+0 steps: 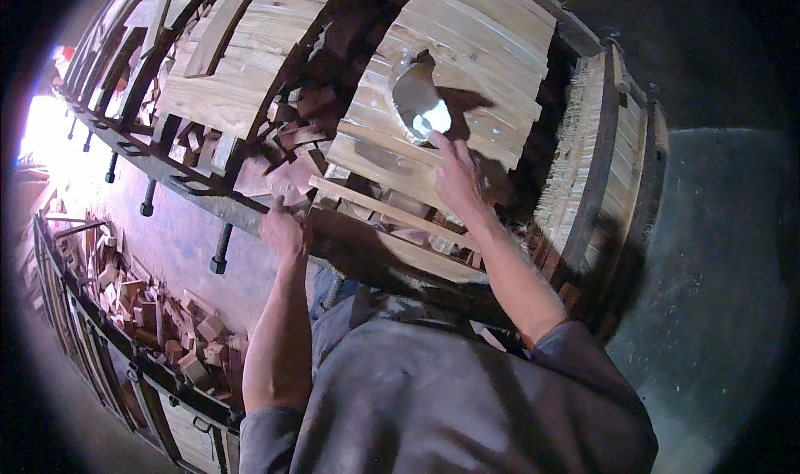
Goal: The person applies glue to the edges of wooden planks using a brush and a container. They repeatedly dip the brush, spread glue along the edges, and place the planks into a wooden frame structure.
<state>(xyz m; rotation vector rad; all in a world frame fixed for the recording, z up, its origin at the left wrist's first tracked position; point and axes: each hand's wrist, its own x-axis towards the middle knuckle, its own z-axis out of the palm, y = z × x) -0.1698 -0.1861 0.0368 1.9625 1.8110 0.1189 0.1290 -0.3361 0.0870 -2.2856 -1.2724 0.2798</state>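
My right hand (458, 174) reaches over a panel of joined wooden boards (492, 57). Its index finger stretches to the white paste at the near end of a cut-open, scoop-like container (412, 95), which lies on the boards. My left hand (285, 228) is closed at the near metal edge of the bench, beside reddish wood offcuts (292, 174); what its fingers hold, if anything, is hidden. Between my hands a narrow wooden strip (375, 199) lies slantwise along the panel's near side, partly behind my right wrist.
A second board panel (250, 49) sits farther left with loose strips across it. Threaded bolts (221, 249) stick out from the metal bench rail (187, 178). At lower left a metal-framed bin (92, 324) holds many wood offcuts (192, 349). Clamped slats (612, 132) stand on the right.
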